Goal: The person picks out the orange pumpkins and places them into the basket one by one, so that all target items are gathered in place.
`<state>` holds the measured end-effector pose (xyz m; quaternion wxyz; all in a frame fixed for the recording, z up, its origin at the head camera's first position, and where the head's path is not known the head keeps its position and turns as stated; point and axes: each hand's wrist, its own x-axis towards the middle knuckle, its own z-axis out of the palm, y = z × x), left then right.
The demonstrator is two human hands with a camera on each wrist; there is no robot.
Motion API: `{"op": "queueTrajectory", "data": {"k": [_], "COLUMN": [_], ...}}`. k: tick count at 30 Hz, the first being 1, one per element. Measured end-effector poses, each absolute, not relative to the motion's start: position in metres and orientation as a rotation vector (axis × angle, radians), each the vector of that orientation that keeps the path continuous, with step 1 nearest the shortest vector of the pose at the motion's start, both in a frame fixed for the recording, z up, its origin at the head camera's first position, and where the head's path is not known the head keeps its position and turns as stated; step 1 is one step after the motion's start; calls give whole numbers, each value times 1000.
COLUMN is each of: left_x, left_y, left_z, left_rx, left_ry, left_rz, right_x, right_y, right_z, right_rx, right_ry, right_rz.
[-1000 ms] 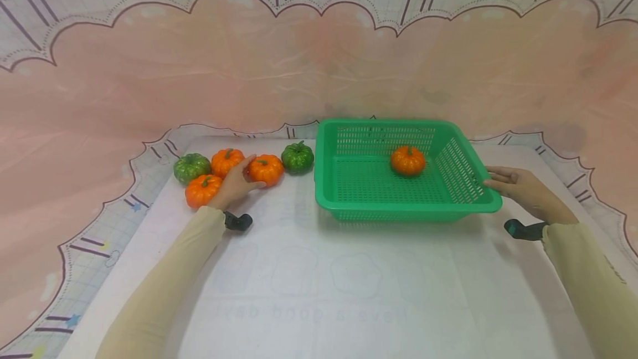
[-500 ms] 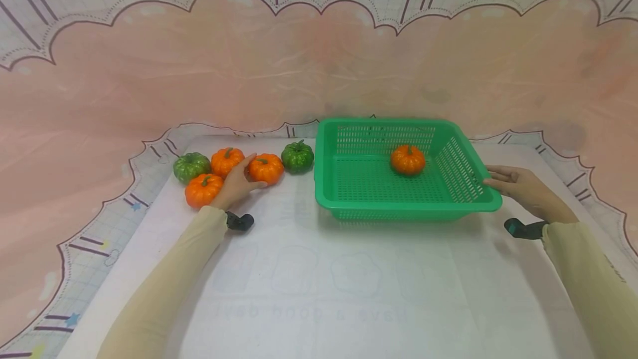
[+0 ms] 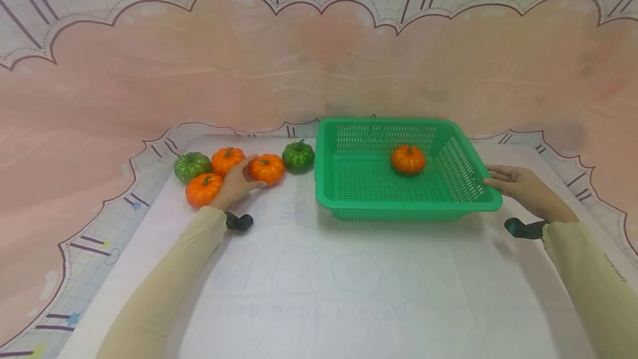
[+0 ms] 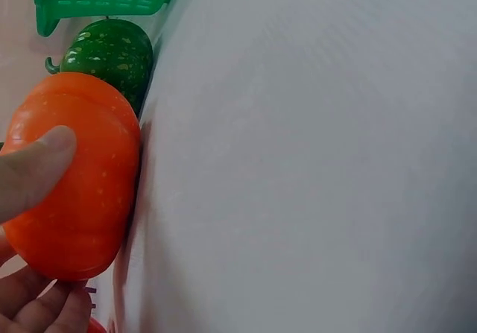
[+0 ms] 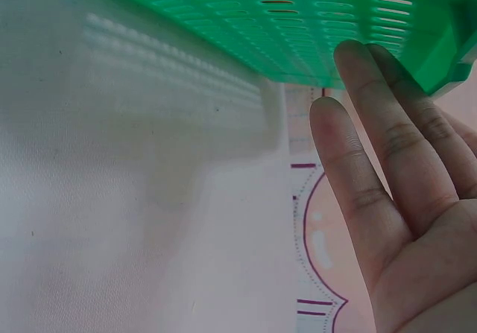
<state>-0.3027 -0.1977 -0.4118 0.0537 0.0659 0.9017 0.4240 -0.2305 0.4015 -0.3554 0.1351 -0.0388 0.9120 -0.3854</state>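
An orange pumpkin (image 3: 269, 169) lies on the white table, left of centre. My left hand (image 3: 236, 184) holds it from the left, with the thumb (image 4: 45, 158) across its near side and fingers curled at its end in the left wrist view. A green plastic basket (image 3: 408, 206) stands to the right, with another orange pumpkin (image 3: 407, 159) inside. My right hand (image 3: 523, 190) holds the basket's right rim: the thumb lies over the edge, and the fingertips touch the slotted outer wall in the right wrist view. The thumb is hidden in that view.
A dark green pumpkin (image 3: 298, 157) sits between the held pumpkin and the basket. Left of the left hand are a lighter green pumpkin (image 3: 192, 167) and two orange pumpkins, one behind (image 3: 227, 160) and one in front (image 3: 203, 190). A patterned cloth (image 3: 319, 65) hangs behind.
Almost nothing differs. Both hands stay where they were, the left at the orange pumpkin and the right at the basket's rim.
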Motion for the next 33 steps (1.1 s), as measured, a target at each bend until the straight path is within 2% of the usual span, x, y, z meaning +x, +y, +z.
{"op": "queueTrajectory", "data": {"k": [33], "left_x": [-294], "left_y": [-201], "left_z": [-417], "left_rx": [222], "left_ry": [2749], "left_rz": [1367], "right_x": [-229], "right_y": [403], "right_z": [-357], "right_rx": [-104], "right_ry": [2650], "right_rz": [-1116]}}
